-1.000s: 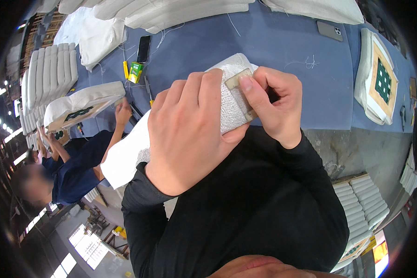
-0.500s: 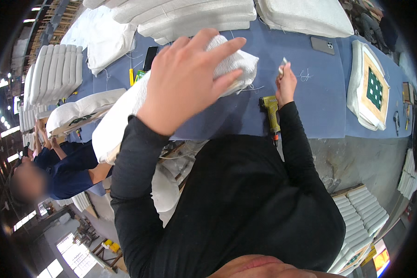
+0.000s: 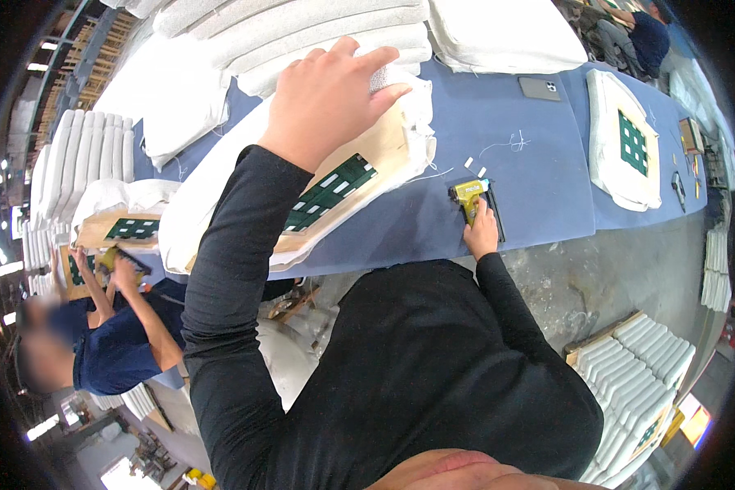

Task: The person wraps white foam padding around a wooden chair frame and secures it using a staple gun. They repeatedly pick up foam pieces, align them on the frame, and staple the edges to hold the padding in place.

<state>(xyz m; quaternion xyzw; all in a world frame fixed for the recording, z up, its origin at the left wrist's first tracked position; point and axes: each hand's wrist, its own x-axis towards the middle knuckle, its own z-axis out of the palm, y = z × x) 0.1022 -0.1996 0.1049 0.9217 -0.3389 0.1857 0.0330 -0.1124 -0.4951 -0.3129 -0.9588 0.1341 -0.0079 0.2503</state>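
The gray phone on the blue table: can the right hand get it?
Probably yes, if the right hand lets go of the yellow gun and stretches. Beyond the gun, the way to the phone looks free: just low things, like thin threads, lie on the table.

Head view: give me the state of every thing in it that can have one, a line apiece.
Near cushion: tilted, underside showing
Left hand: spread over the near cushion's upper part
Right hand: closed around the nail gun's handle
Nail gun: held; whether lifted, unclear
Phone: lying back up
Right-side cushion: lying underside up
Thread: loose, tangled
Small white pieces: lying loose
Lower-right cushions: stacked
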